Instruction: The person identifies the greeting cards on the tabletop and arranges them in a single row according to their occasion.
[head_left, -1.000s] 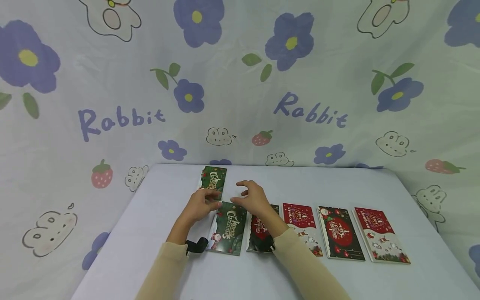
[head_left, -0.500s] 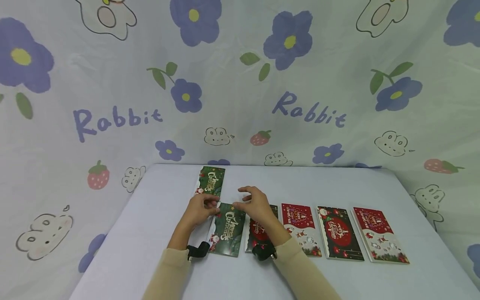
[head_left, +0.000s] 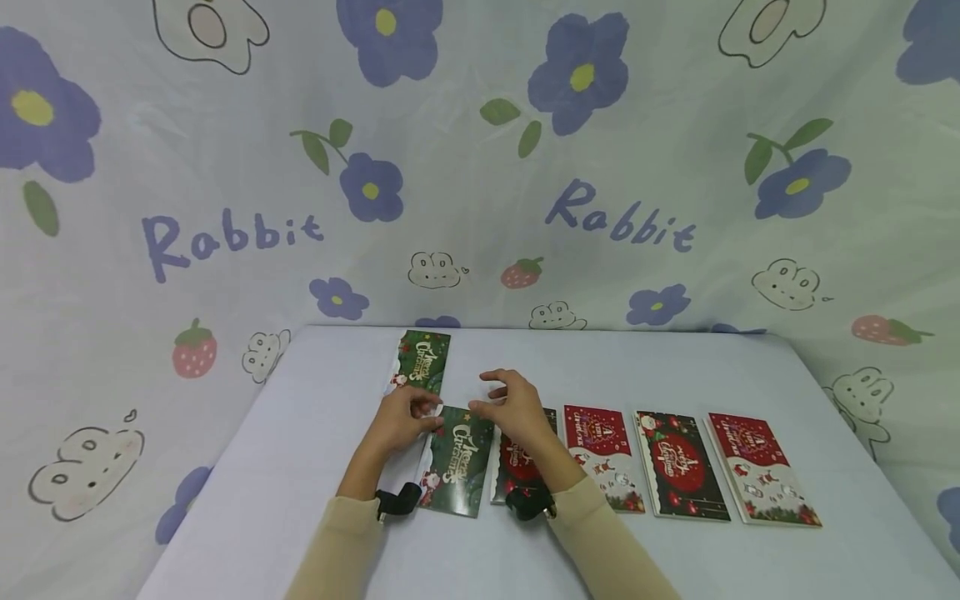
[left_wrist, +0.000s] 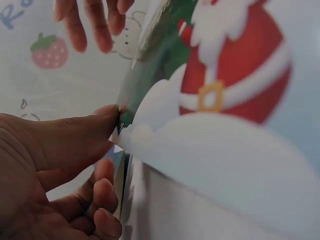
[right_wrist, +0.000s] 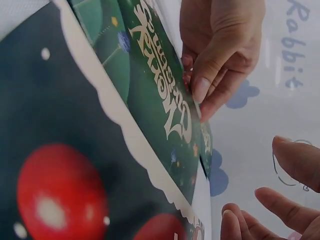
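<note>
A green card (head_left: 460,467) printed "Merry Christmas" with a Santa lies in front of me in the head view. My left hand (head_left: 397,421) pinches its far left corner between thumb and fingers; the left wrist view shows this left hand (left_wrist: 60,165) at the card's edge beside the Santa print. Near the far right corner hovers my right hand (head_left: 516,408), its fingers spread and slightly bent. In the right wrist view, this right hand (right_wrist: 285,200) is apart from the card and holds nothing. Another green card (head_left: 422,360) lies just beyond my left hand.
To the right stand a row of cards or thin stacks: a dark red-and-black one (head_left: 517,471) partly under my right arm, a red-and-white one (head_left: 603,458), a dark one (head_left: 681,467) and another red-and-white one (head_left: 765,471). A patterned cloth (head_left: 480,183) hangs behind the white table.
My left hand has come slightly nearer with the green card's corner, showing more of the card behind. My right hand has drawn slightly back.
</note>
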